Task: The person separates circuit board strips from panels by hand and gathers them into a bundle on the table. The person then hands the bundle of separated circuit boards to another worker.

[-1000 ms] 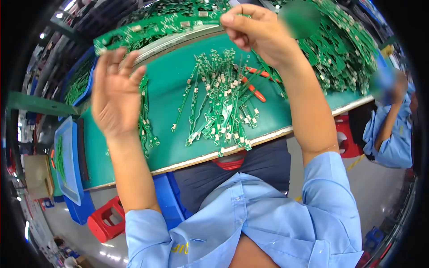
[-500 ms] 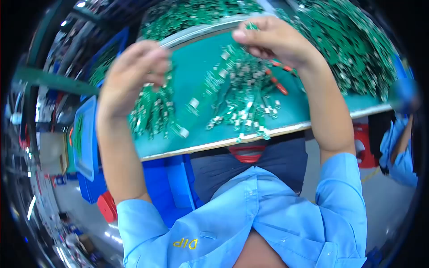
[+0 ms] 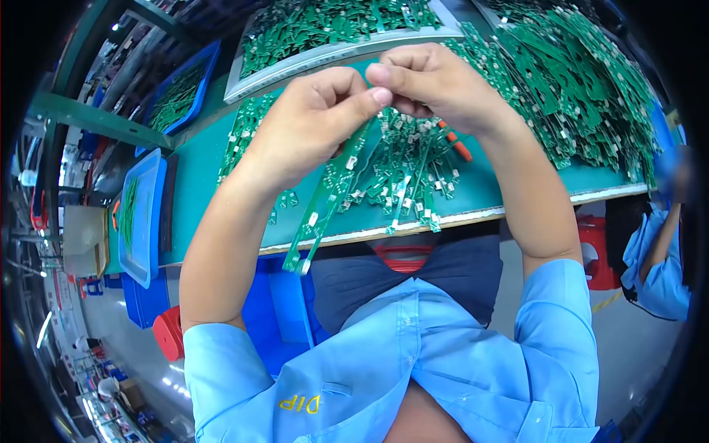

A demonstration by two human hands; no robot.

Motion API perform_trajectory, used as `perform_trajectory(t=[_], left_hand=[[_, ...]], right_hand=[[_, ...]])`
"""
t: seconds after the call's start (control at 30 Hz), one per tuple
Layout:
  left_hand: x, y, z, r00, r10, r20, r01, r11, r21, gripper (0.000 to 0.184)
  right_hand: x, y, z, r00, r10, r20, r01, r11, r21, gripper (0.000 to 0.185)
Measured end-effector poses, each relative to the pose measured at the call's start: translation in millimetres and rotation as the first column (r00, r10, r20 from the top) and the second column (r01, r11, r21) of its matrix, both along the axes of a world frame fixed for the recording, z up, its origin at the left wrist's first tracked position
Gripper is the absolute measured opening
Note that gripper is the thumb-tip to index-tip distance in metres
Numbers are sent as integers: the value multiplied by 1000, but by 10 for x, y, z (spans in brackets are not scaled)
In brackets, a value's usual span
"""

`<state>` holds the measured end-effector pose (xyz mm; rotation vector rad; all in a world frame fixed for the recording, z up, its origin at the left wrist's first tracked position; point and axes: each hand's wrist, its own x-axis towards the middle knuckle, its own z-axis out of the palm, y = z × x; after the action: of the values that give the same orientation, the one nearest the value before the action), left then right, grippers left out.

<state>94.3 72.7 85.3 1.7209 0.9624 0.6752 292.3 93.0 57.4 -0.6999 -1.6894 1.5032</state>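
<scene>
My left hand and my right hand meet above the green work surface, fingertips nearly touching. Between them is a narrow green circuit board strip with small white connectors; its lower end slants down past the table's front edge. The left thumb and fingers are pinched on its upper part. Closed too is the right hand, at the strip's top end, though its fingers cover what they grip. A pile of similar circuit boards lies just below the right hand. Orange-handled pliers rest partly hidden beside it.
A tray of boards stands at the back, and a large heap of boards covers the right. On the left are a blue tray and a green metal bar. A co-worker's sleeve shows at far right.
My left hand has moved right and my right hand slightly down, bringing them together. The strip, blurred under the right hand before, now hangs from both hands.
</scene>
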Motion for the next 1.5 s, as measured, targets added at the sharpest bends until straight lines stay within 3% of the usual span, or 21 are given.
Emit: perform_trajectory(t=[0.1,0.27,0.37,0.47,0.57,0.67,0.77,0.8,0.87,0.97,1.0,1.03,1.13,1.2,1.3,1.37,1.5], left_hand=[[46,61,-109,987,-17,158,11,999,36,27],[77,-51,25,974,13,228,34,979,-203,26],[50,-70,55,968,2,250,64,965,-256,25],[-154,74,88,993,100,64,-91,986,-141,26],[-574,535,-44,934,205,-291,-169,975,143,32],[-831,824,-173,762,265,-591,-253,962,105,32],[-956,968,-389,653,253,-714,-277,957,86,24],[-960,973,-400,640,246,-728,-273,958,83,20],[-961,1000,-406,467,300,-832,-212,951,224,27],[-695,792,-272,419,488,-766,75,822,565,38],[-497,638,-195,509,415,-754,-28,884,467,46],[-333,485,-215,545,376,-750,-18,899,438,53],[121,148,-228,473,209,-856,35,966,255,80],[246,75,-285,460,190,-867,104,959,265,84],[337,10,-315,485,155,-861,63,975,211,85],[332,32,-360,523,138,-841,62,978,199,83],[327,29,-413,637,148,-757,59,969,240,76]], right_hand=[[-8,26,-59,995,33,-97,-32,999,11,37],[-6,41,-95,966,149,-213,-146,989,27,36],[33,55,-91,990,115,-87,-114,993,22,37],[152,125,-69,991,-26,132,22,999,31,42],[376,420,-171,894,-137,426,111,990,86,44],[366,499,-338,779,-328,534,221,941,256,45],[413,671,-510,739,-469,483,387,883,264,43],[419,675,-493,665,-524,532,394,851,347,42],[416,674,-475,499,-623,603,370,782,502,40],[422,659,-448,554,-600,577,375,799,470,33],[425,643,-409,565,-594,573,380,803,458,34],[438,667,-411,595,-592,545,391,805,447,34],[485,647,-392,663,-563,493,388,822,418,34],[494,490,-295,692,-537,482,361,836,414,33],[476,-175,-21,553,-516,654,368,856,364,38],[467,-570,-138,394,-606,691,224,792,568,36],[314,-944,-421,319,-611,724,265,791,551,32]])
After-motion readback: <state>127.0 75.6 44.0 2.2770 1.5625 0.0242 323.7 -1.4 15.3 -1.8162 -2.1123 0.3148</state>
